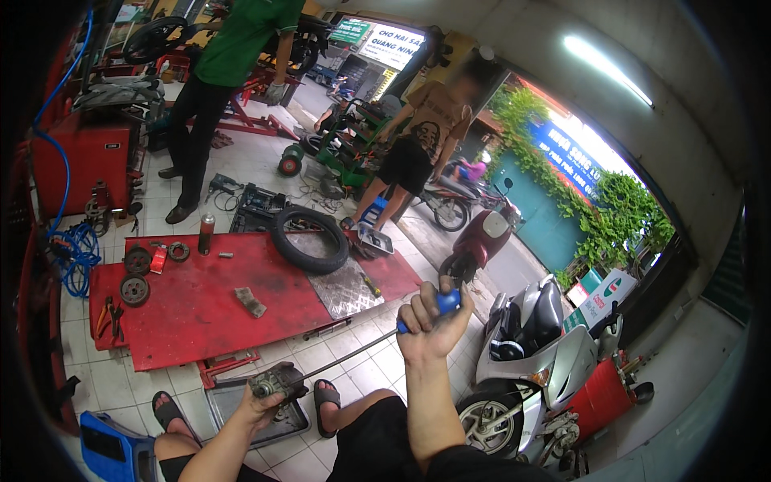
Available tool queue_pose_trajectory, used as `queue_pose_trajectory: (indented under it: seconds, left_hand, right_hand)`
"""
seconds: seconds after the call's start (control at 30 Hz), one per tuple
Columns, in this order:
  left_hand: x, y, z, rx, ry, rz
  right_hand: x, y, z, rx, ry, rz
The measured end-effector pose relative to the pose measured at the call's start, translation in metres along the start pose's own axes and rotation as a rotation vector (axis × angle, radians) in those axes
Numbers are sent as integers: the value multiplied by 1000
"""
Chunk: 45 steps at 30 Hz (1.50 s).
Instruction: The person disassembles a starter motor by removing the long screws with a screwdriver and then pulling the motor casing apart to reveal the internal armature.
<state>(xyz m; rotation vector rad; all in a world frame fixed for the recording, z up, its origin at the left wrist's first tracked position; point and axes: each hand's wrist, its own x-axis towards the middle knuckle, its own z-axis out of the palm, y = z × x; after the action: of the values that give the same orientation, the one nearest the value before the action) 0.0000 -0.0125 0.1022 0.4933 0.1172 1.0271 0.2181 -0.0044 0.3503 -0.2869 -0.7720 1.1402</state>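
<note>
My right hand [430,321] is closed round the blue handle [446,300] of a long screwdriver, raised at the middle right. Its thin steel shaft [353,353] slants down-left to a small, dirty metal mechanical part [279,377]. My left hand [261,406] grips that part from below, thumb on its near side, above a dark metal tray [221,392] on the floor; the shaft's tip is hidden at the part. Beyond my hands lies a red lift platform [185,321] with a black tyre [309,261], round parts [135,289], pliers [111,325] and a spray can [206,237].
A person in green [245,44] stands at back left by a red cabinet [80,169]; another in a tan shirt [434,120] stands near the open doorway. A silver scooter [518,365] is close on my right, a maroon scooter [478,241] behind it. A blue object [112,450] sits lower left.
</note>
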Motion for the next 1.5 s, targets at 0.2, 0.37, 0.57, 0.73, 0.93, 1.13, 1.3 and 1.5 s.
queue_pose_trajectory:
  seconds: [0.2, 0.37, 0.57, 0.73, 0.93, 1.13, 1.3, 1.5]
  left_hand:
    - [1, 0, -9, 48, 31, -31]
    - [8, -14, -28, -84, 139, -59]
    - [21, -25, -51, -178, 207, -52]
    - [22, -29, -48, -155, 217, -83]
    - [15, -24, -44, -126, 193, -88]
    - [16, -23, -47, -188, 200, -84]
    - [19, -26, -47, -246, 190, -87]
    - [18, -22, -59, -192, 245, -88]
  right_hand:
    - [4, 10, 11, -258, 163, -36]
    - [36, -40, 8, -1336, -225, 209]
    - [98, -43, 18, -1191, -48, 64]
    - [161, -16, 32, -878, -30, -76]
    - [168, 32, 87, -757, -16, -182]
    - [164, 63, 96, -789, 4, -228]
    - [178, 92, 0, -1039, 64, -424]
    - [67, 173, -213, -1437, -24, 981]
